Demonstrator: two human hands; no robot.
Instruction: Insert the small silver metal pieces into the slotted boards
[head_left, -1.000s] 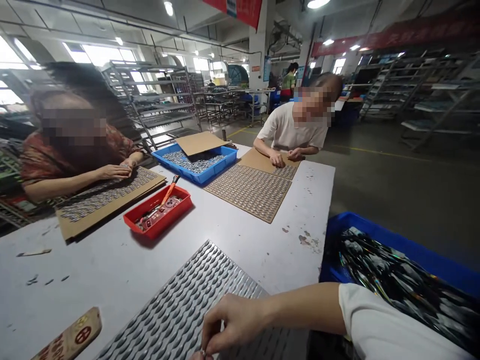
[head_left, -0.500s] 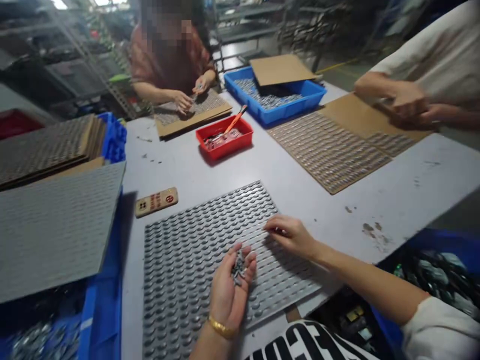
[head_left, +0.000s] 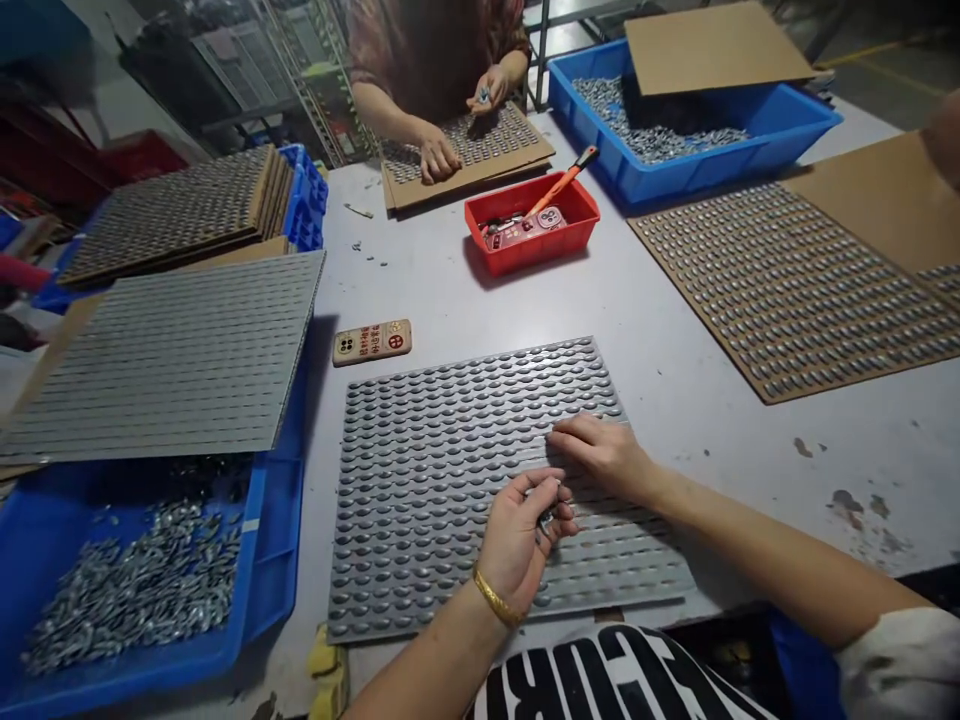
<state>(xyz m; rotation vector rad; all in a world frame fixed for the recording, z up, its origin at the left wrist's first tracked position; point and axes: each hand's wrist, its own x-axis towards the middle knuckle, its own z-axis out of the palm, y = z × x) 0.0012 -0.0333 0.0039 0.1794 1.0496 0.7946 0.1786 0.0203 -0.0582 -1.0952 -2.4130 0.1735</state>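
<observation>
Dimpled grey sheet [head_left: 465, 495]: lies flat on the surface [head_left: 450, 300] directly in front of the person, covered in close, regular rows of oval dimples. Both hands are over its lower right part.

Left hand [head_left: 521, 540], gold bangle at the wrist: curled nearly closed, fingers folded over a small cluster of small metal parts [head_left: 547, 517], which show only between the fingertips. Hand sits just above the sheet; contact cannot be told.

Right hand [head_left: 600, 458]: fingers lightly gathered, tips at or just above the sheet, just beside the left hand. Whether it has hold of anything cannot be told. Pale sleeve [head_left: 896, 665] visible on that arm, at the lower right.

Left of the sheet: blue crate [head_left: 262, 520] holding a heap of loose metal parts. Second grey sheet [head_left: 165, 355] rests tilted across the crate's top. Stack of boards [head_left: 172, 215] lies further back, on another blue crate.

Beyond the sheet: printed cream tag [head_left: 373, 342] lies flat on the surface. Red tray [head_left: 532, 245] holds an orange-handled tool [head_left: 562, 180] and assorted small items.

Right: cardboard-backed sheet [head_left: 787, 290] filled with rows of silvery parts. Far right: second blue crate [head_left: 757, 110] with metal parts, a cardboard piece [head_left: 709, 45] lying across it.

Across the surface: co-worker's hand [head_left: 439, 158] rests on a board [head_left: 465, 155]; the other hand [head_left: 487, 95] is raised, with small parts in its fingers.
</observation>
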